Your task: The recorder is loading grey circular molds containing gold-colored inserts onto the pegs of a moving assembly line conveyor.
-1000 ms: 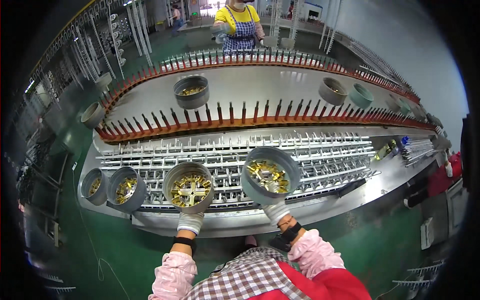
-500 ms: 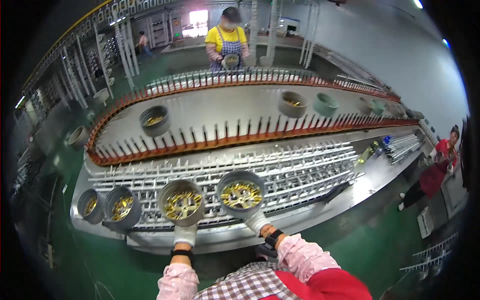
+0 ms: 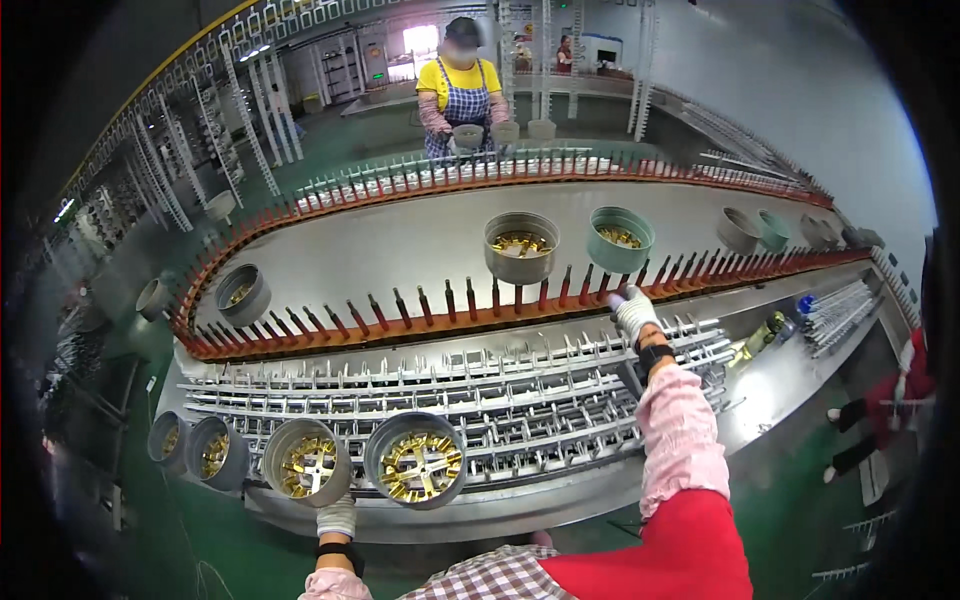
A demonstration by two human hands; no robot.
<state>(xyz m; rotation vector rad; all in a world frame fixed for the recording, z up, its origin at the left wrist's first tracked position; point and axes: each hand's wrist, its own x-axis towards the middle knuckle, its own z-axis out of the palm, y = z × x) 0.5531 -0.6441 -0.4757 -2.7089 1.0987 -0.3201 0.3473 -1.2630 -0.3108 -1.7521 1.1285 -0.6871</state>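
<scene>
Bench [image 3: 760, 405] laid out in rows

Across the bench we see an orange rail [image 3: 437, 324] with upright pegs, and on our side of it pale metal racks [image 3: 450, 405] lie lengthwise, perhaps stacked so for easy reach. Four tubs line the near edge, tilted toward us in our view. The left hand [image 3: 337, 516] is at the underside of the brownish tub [image 3: 303, 431], probably steadying it; its fingers are hidden, so we cannot tell their grip. The dark grey tub [image 3: 415, 426] sits just beside it. The right hand [image 3: 634, 312] reaches over the racks to the rail, fingers apart and nothing visible between them, just below the green tub [image 3: 620, 262]; we cannot tell whether they touch. Smallest, brass-coloured pieces [image 3: 425, 491] ring a pale cross in the dark grey tub.
</scene>
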